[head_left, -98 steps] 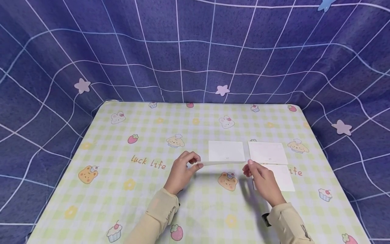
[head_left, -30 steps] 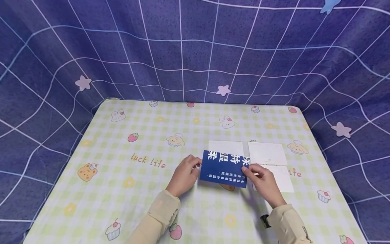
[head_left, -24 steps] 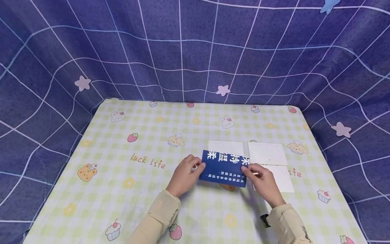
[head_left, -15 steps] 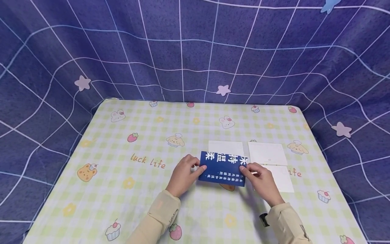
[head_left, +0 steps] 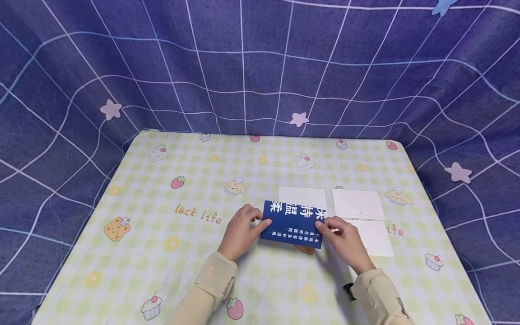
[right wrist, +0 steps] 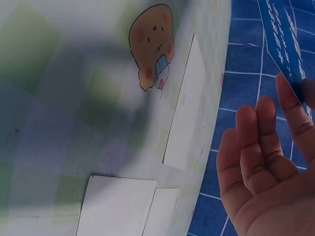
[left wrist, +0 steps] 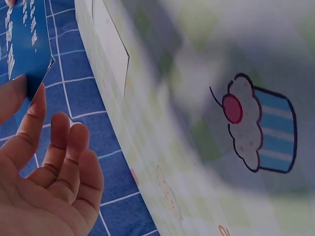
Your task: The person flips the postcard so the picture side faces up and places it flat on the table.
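A blue postcard (head_left: 290, 230) with white Chinese characters is held up above the table by both hands. My left hand (head_left: 240, 231) pinches its left edge between thumb and forefinger; in the left wrist view the other fingers (left wrist: 78, 142) are loosely bent away from the card. On the opposite edge my right hand (head_left: 345, 239) pinches with thumb on the printed face and forefinger behind. The characters lie sideways as seen from the head. Behind the blue card, a white card (head_left: 302, 194) lies on the cloth, partly covered in this view.
Two more white cards lie to the right, a far one (head_left: 357, 204) and a nearer one (head_left: 375, 239), edge to edge. A checked tablecloth (head_left: 170, 266) with cartoon prints covers the table. A blue curtain (head_left: 260, 72) with white grid lines hangs behind and at the sides.
Earlier the card was seen nearly edge-on; it has since tipped so its blue printed face shows. Over the last second both hands and the card have shifted slightly left, and the left thumb came onto its face.
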